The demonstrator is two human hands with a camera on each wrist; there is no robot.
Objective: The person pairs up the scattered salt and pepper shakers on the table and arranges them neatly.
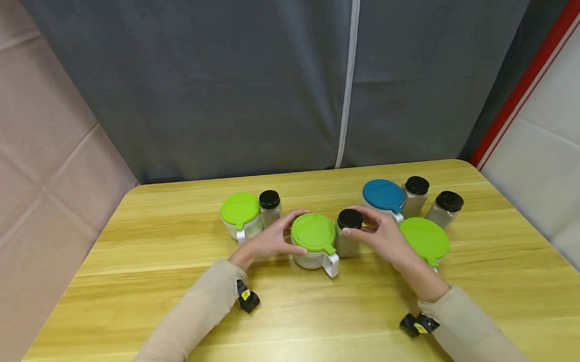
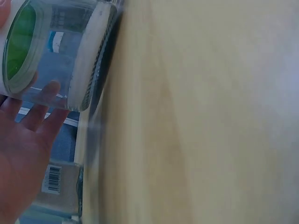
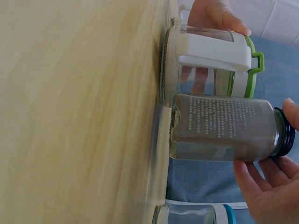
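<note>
My left hand (image 1: 273,238) holds a glass seasoning jar (image 1: 313,234) from its left side, thumb in front and fingers round the back. This jar has a green flip lid and a white handle (image 3: 212,50) pointing toward the front right. Close beside it on the right stands a spice bottle (image 3: 219,126) with grey-brown powder, printed text and a black cap (image 1: 350,219). My right hand (image 1: 384,236) grips that bottle near the cap, thumb in front and fingers behind. In the right wrist view the bottle's base appears slightly off the tabletop.
Left of my hands stand another green-lidded jar (image 1: 240,210) and a black-capped bottle (image 1: 270,207). To the right are a blue-lidded jar (image 1: 383,195), a third green-lidded jar (image 1: 425,240) and two black-capped bottles (image 1: 415,198). A grey curtain (image 1: 243,86) hangs behind the wooden table (image 1: 324,329).
</note>
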